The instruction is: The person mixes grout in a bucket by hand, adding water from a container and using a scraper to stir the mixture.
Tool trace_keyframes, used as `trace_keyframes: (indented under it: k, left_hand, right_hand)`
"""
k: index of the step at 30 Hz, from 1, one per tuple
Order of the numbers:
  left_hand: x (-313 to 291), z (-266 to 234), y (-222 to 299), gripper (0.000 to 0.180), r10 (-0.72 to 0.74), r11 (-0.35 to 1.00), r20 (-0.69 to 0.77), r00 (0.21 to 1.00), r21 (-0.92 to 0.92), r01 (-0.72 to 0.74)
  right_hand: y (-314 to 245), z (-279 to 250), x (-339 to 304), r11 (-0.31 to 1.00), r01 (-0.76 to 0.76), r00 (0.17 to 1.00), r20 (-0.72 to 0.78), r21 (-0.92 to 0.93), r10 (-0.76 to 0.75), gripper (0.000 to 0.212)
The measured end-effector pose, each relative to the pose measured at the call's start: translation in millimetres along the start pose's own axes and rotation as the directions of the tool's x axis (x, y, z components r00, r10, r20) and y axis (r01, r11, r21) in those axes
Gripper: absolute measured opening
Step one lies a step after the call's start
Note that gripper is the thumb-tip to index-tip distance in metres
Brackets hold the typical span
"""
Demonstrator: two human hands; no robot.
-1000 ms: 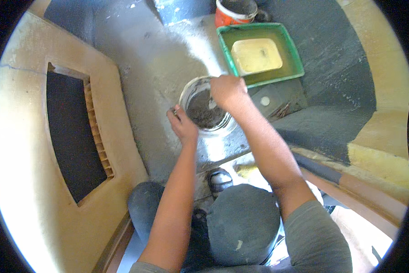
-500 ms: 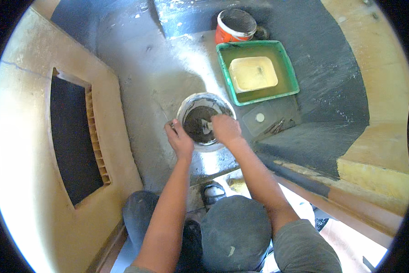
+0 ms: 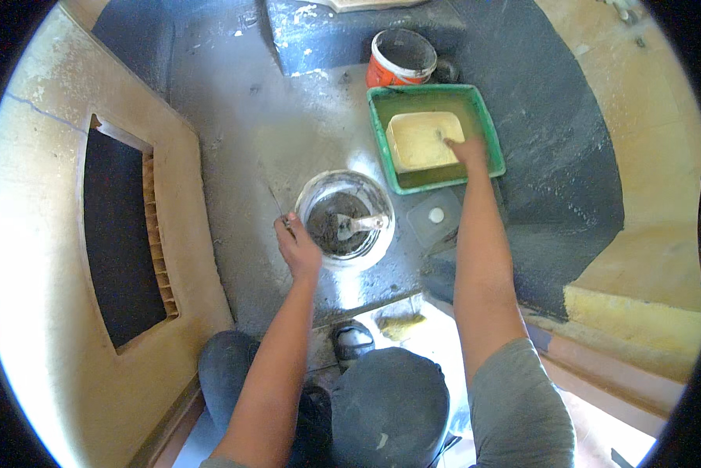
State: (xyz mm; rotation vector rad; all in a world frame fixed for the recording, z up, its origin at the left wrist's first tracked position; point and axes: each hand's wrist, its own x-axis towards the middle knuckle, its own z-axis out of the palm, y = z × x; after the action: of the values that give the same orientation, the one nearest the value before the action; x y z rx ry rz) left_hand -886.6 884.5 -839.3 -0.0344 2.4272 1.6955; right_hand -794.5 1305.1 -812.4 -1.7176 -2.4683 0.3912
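My left hand [image 3: 297,246] is closed on a thin-bladed metal tool [image 3: 276,201] seen almost edge-on, its kind unclear. The hand rests against the left side of a round white bucket [image 3: 387,248] holding dark grey paste [image 3: 331,212]. A scraper [image 3: 358,225] with a pale handle leans inside the bucket, its blade in the paste and no hand on it. My right hand [image 3: 470,150] is at the right edge of a cream tub [image 3: 421,140], its thumb over the inside and the other fingers about the rim, partly hidden. The tub sits in a green tray [image 3: 500,160] of murky water.
An orange-and-white bucket [image 3: 389,72] stands behind the tray. A clear flat lid [image 3: 421,226] with a white cap [image 3: 436,215] lies right of the white bucket. A pale wall with a dark opening [image 3: 128,242] rises at left; a dark-coated wall [image 3: 561,156] curves at right.
My right hand has let go of the scraper in the bucket and moved up and right to the cream tub. My left hand stays at the bucket with its tool. The view has shifted slightly.
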Motion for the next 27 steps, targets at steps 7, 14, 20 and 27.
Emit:
trace_keyframes:
  k: [7,14,20,27]
  left_hand:
    - [-0.2,-9.3,8.6,0.043,0.025,0.998,0.002,1.000,0.051,-0.025]
    - [-4.5,-10.9,24.7,0.041,0.007,1.000,0.021,1.000,0.013,-0.007]
    - [1.5,-12.3,11.3,0.042,0.003,0.999,0.013,1.000,0.052,-0.003]
    - [3.2,-16.9,1.7,0.049,0.006,0.995,-0.011,1.000,0.096,-0.005]
  right_hand:
    - [52.6,44.8,15.9,0.864,-0.161,0.987,0.093,0.476,0.133,0.051]
    - [21.1,-28.0,13.9,0.994,0.110,0.843,-0.532,0.025,-0.080,0.041]
    - [-3.0,9.8,-18.8,0.990,0.136,0.948,-0.297,0.043,-0.117,0.057]
    - [-4.7,-9.5,-40.9,0.405,-0.392,0.896,0.242,0.826,0.372,0.064]
